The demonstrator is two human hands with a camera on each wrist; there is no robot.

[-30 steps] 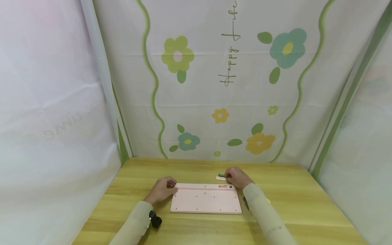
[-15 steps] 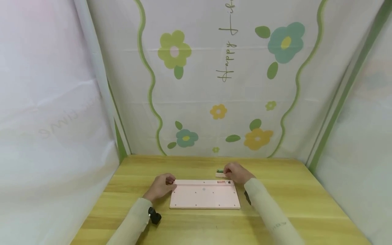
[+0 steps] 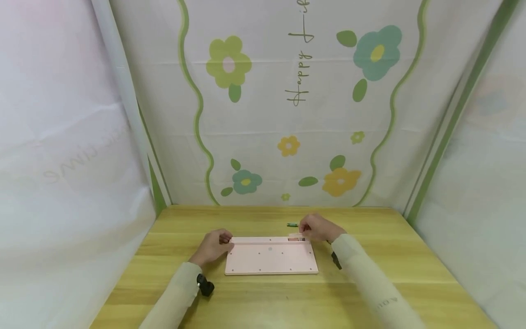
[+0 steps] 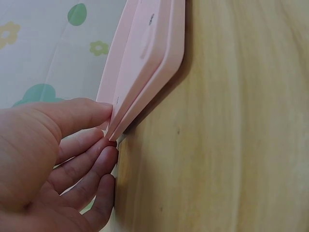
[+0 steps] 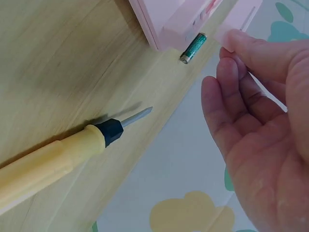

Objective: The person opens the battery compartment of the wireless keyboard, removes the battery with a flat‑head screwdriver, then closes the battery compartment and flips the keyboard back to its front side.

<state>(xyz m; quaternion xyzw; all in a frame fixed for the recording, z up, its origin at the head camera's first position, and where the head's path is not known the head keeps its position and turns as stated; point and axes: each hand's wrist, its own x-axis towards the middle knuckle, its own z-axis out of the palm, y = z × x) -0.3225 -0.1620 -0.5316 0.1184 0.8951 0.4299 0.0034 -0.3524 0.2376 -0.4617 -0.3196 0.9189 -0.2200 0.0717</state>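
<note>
A pink keyboard (image 3: pixel 271 261) lies with its screwed underside up on the table. At its far left corner my left hand (image 3: pixel 212 248) pinches the edge, thumb on top and fingers at the rim, as the left wrist view shows. My right hand (image 3: pixel 320 227) holds a thin pink battery cover (image 5: pixel 240 18) between thumb and fingers. That cover is just above the battery compartment (image 3: pixel 296 239) at the keyboard's far right, which shows a reddish strip inside. Behind the keyboard a green battery (image 3: pixel 292 225) lies loose on the wood, near the right fingertips.
A screwdriver (image 5: pixel 55 157) with a yellow handle lies on the wooden table (image 3: pixel 279 301) to the right; in the head view the right arm hides it. A flowered curtain (image 3: pixel 271 109) hangs behind the table, with further cloth at both sides.
My right hand has brought the cover from beside the battery towards the keyboard, leaving the battery behind on the table. The left hand stays at the corner. The head view has shifted slightly.
</note>
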